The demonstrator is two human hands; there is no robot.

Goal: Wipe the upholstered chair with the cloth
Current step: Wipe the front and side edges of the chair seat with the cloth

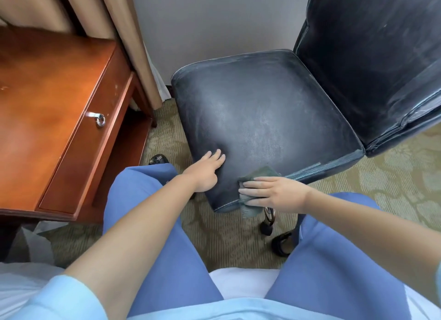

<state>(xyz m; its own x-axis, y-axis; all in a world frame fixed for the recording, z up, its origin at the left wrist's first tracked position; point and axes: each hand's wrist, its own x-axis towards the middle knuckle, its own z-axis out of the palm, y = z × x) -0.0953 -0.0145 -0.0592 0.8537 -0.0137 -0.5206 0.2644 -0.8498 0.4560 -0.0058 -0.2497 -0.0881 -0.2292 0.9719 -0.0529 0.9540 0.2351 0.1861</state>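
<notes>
Right hand (274,192) is flat on the cloth (259,176), fingers straight and together, pressing it against the near corner of the upholstered chair (262,109) seat, with nothing curled round the fabric, just a flat palm pinning it down. The cloth is a small grey-green rag, part on top of the seat, part draped over the near edge with a frayed end hanging below the piping. And the left hand (205,171) sits just beside it on the same near edge, fingers spread and relaxed, resting on the upholstery, holding nothing, looks like it's steadying the chair, which stands on castors over the carpet (214,233).

Here's what matters: nearly all the seat lies away from the fingers, stretching up and to the right toward the backrest (372,57). The right fingertips point left, across the near edge toward the left hand, so the long run of unwiped-looking, chalky surface runs crossways to where those fingers aim. The right hand has the cloth and is the nearer one to the open seat, so I'd judge the coming stroke is a push forward, away from the body. The desk (47,104) stands well apart on the left, out of play
</notes>
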